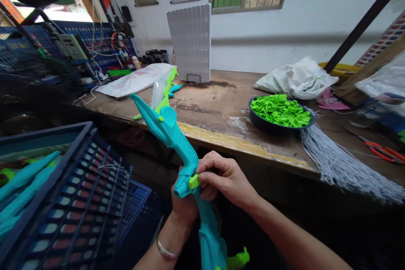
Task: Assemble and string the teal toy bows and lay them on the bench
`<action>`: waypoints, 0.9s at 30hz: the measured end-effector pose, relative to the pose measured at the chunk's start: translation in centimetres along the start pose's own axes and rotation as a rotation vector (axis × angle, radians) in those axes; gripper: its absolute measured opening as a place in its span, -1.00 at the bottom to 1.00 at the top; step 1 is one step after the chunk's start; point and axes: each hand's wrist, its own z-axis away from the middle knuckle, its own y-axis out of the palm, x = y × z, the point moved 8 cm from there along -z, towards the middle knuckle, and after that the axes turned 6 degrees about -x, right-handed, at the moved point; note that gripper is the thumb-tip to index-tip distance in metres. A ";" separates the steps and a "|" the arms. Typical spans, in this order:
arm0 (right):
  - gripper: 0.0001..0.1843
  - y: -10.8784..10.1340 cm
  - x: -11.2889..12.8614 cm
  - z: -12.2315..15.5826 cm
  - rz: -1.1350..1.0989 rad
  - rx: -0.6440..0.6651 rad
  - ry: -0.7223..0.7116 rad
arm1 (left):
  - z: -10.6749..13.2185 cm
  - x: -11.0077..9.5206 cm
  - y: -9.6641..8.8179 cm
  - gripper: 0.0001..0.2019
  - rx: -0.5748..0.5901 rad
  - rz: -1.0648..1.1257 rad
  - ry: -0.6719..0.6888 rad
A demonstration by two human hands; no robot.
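Observation:
A teal plastic toy bow (182,145) with lime-green parts slants up across the middle of the head view. My left hand (183,210) is wrapped around its middle section from behind, most of the fingers hidden by the bow. Thumb and fingers of my right hand (225,177) pinch a small lime-green plastic piece (194,181) against the side of the bow, close to a short round teal stub. A second lime-green part (238,258) sticks out near the bow's lower end, which runs off the bottom of the picture.
A wooden workbench (202,112) spans ahead. On it stand a dark bowl (275,124) of green pieces, a bundle of grey-white cords (344,164), red-handled scissors (384,152) and white bags (297,78). At left, a blue crate (72,185) holds more teal parts (28,181).

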 end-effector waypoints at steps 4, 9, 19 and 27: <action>-0.92 -0.9 2.0 0.5 0.257 -0.083 -0.288 | 0.7 0.7 0.6 -0.65 0.040 0.028 -0.066; -0.95 -0.9 2.4 1.6 0.363 -0.130 -0.380 | 1.5 1.7 2.1 -0.60 0.112 0.104 -0.222; -0.84 0.3 3.9 4.3 0.654 -0.234 -0.603 | 1.5 1.4 0.4 -0.67 0.106 0.124 -0.221; -0.47 3.6 4.4 6.3 1.050 -0.239 -0.710 | 1.5 -0.8 0.1 -0.51 0.122 0.023 -0.096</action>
